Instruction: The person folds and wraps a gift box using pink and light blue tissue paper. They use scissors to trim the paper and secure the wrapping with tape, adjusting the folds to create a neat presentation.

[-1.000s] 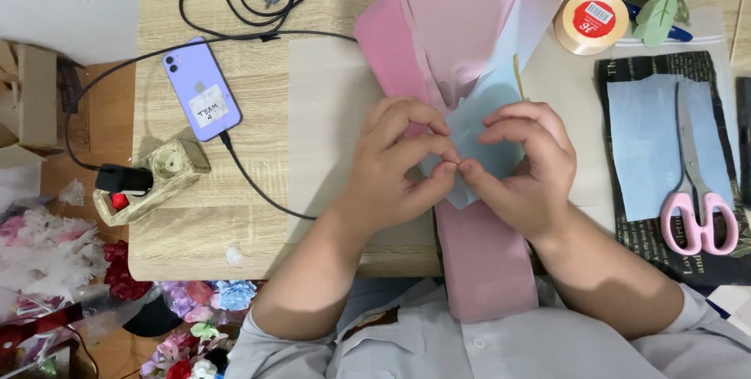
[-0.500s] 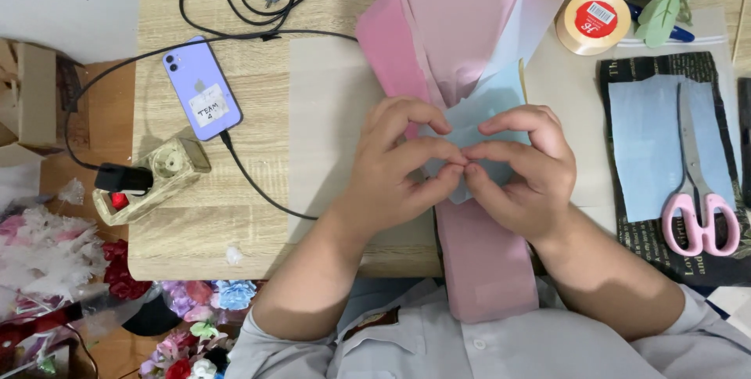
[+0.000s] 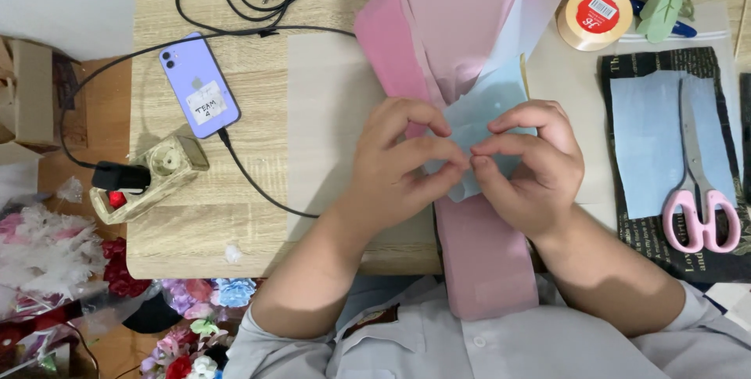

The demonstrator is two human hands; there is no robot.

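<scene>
While pink paper (image 3: 481, 258) lies beneath, left hand (image 3: 403, 160) and right hand (image 3: 532, 164) pinch blue paper (image 3: 485, 113), fingertips meeting.

Wooden table (image 3: 180, 222) with phone (image 3: 199, 86), pink paper (image 3: 469, 27), scissors (image 3: 698, 191), tape roll (image 3: 596, 16).

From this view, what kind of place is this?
Likely a craft or florist's worktable: both hands fold light blue paper over pink wrapping sheets, with a ribbon roll, pink-handled scissors and artificial flowers nearby.
</scene>
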